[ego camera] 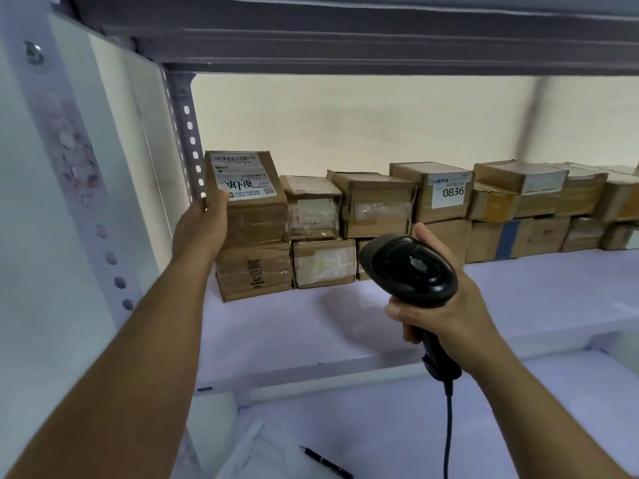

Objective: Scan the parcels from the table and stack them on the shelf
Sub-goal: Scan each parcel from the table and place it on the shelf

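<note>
A brown cardboard parcel (252,198) with white labels and handwritten characters sits on top of another box (254,271) at the left end of the shelf (276,333). My left hand (204,226) holds this top parcel by its left side, thumb on the front label. My right hand (446,312) grips the handle of a black corded barcode scanner (409,267), held in front of the shelf and below the row of boxes.
A two-high row of cardboard parcels (446,195) runs rightward along the shelf's back, one labelled 0836. A perforated metal upright (186,133) stands left of the stack. An upper shelf (345,32) hangs overhead. Below lie a pen (325,462) and paper (262,454).
</note>
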Motion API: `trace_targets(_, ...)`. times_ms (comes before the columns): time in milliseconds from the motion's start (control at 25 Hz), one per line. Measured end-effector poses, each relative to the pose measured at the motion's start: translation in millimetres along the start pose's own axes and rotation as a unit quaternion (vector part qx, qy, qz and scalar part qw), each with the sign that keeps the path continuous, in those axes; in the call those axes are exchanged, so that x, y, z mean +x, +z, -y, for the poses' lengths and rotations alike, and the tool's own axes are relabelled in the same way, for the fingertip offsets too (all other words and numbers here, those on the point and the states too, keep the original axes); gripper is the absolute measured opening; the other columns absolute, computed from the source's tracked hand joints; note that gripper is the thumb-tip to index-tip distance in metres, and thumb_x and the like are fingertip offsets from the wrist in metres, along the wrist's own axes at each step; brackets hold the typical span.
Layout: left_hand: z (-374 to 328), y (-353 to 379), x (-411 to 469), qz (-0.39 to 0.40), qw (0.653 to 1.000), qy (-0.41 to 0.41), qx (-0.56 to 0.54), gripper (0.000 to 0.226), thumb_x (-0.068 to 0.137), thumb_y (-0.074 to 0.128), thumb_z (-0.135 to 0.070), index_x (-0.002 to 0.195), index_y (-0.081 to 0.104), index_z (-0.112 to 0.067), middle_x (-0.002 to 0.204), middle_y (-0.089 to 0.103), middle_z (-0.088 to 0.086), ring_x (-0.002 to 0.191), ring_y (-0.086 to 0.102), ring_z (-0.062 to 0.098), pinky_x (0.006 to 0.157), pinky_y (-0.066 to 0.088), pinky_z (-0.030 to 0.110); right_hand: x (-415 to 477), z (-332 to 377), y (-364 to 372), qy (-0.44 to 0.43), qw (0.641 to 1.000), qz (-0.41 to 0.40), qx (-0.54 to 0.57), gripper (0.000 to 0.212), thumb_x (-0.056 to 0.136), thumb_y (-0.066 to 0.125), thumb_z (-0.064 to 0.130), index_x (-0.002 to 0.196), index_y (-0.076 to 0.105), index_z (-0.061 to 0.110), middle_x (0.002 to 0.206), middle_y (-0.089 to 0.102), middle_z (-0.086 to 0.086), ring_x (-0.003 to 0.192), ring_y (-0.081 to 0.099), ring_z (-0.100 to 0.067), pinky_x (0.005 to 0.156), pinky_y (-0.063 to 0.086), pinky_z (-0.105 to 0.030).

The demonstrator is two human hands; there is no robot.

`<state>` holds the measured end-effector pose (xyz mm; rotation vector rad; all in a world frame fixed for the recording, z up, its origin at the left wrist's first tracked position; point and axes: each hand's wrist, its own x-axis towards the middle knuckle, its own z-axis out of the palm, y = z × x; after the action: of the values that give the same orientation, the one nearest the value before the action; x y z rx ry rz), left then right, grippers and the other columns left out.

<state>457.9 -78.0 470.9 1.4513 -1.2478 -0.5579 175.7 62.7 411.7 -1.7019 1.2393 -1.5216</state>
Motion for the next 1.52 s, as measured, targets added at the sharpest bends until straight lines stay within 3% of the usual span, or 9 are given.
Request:
trace_targets(200,8.6,9.5,4.2,0.010,0.999,0.011,-0.030,0.055,0.085,0.055,-0.057,0.132,0.047,-0.030,0.112,0.055,-0.007,0.111,0.055,0.022,0.100,0.045,0.043,0.4,3.7,-0.3,0.002,1.000,-0.013,0.002,0.102,0.069,0.079,-0.009,0.142,0.036,0.049,0.112,0.066,-0.003,0.049,0.061,-0.028,0.050,0.055,-0.034)
trace_targets(400,11.8,12.6,2.5,0.014,0.999,0.010,-0.034,0.064,0.083,0.058,-0.046,0.141,0.033,-0.032,0.127,0.053,-0.001,0.115,0.052,0.024,0.101,0.045,0.047,-6.8,3.6,-7.3,0.003,1.000,-0.012,-0.004,0.103,0.070,0.079,-0.009,0.144,0.034,0.047,0.116,0.064,0.002,0.050,0.062,-0.026,0.051,0.056,-0.034)
trace_targets(520,9.4,19.4,-16.7,-0.087,0.994,0.066,0.031,0.078,0.083,0.063,-0.045,0.148,0.023,-0.028,0.145,0.039,0.006,0.131,0.040,0.027,0.105,0.041,0.050,-13.6,4.3,-15.6,0.002,1.000,-0.014,-0.005,0.102,0.070,0.079,-0.007,0.141,0.034,0.050,0.119,0.062,0.001,0.051,0.062,-0.025,0.051,0.056,-0.035)
trace_targets(680,-6.3,40.4,-70.4,-0.178,0.966,0.187,0.025,0.069,0.084,0.065,-0.037,0.144,0.035,-0.019,0.146,0.038,0.009,0.132,0.038,0.025,0.107,0.037,0.040,-25.4,3.7,-32.8,0.010,1.000,-0.013,0.012,0.101,0.070,0.080,-0.007,0.139,0.035,0.051,0.122,0.061,0.002,0.051,0.062,-0.024,0.051,0.055,-0.035)
trace_targets(760,-11.4,60.2,-99.3,-0.144,0.960,0.239,0.004,0.065,0.082,0.066,-0.035,0.140,0.042,-0.015,0.137,0.045,0.010,0.124,0.046,0.025,0.100,0.040,0.034,-32.5,3.1,-43.2,0.012,1.000,-0.011,0.019,0.100,0.071,0.079,-0.007,0.139,0.034,0.051,0.123,0.059,0.003,0.052,0.062,-0.021,0.051,0.055,-0.032)
trace_targets(920,-10.2,120.6,-166.5,-0.013,0.953,0.299,0.037,0.062,0.080,0.067,-0.038,0.135,0.048,-0.013,0.127,0.051,0.008,0.116,0.049,0.024,0.094,0.047,0.041,-60.8,-4.4,-77.0,0.030,0.999,-0.030,0.018,0.100,0.072,0.079,-0.005,0.144,0.032,0.046,0.121,0.058,0.010,0.058,0.064,-0.024,0.052,0.057,-0.033)
trace_targets(1240,-36.5,243.3,-283.8,0.139,0.949,0.278,0.052,0.061,0.082,0.073,-0.036,0.135,0.048,-0.020,0.136,0.049,0.003,0.120,0.049,0.021,0.096,0.049,0.045,-142.9,-26.9,-189.5,0.089,0.989,-0.115,0.001,0.098,0.073,0.079,-0.006,0.137,0.034,0.053,0.123,0.059,0.001,0.054,0.062,-0.019,0.053,0.055,-0.033)
trace_targets(1400,-61.9,306.4,-343.6,0.216,0.933,0.284,0.043,0.070,0.083,0.071,-0.042,0.142,0.036,-0.027,0.143,0.042,-0.002,0.119,0.051,0.015,0.086,0.050,0.030,-188.1,-34.7,-256.0,0.108,0.979,-0.170,0.000,0.099,0.072,0.079,-0.008,0.132,0.037,0.058,0.121,0.062,-0.004,0.053,0.062,-0.020,0.051,0.053,-0.034)
trace_targets(1520,-79.3,353.8,-395.1,0.257,0.918,0.301,0.037,0.073,0.082,0.070,-0.047,0.143,0.035,-0.027,0.144,0.042,-0.002,0.123,0.048,0.016,0.092,0.049,0.033,-225.0,-33.9,-313.4,0.112,0.971,-0.210,-0.013,0.099,0.071,0.081,-0.006,0.131,0.038,0.060,0.121,0.062,-0.007,0.054,0.062,-0.019,0.051,0.051,-0.033)
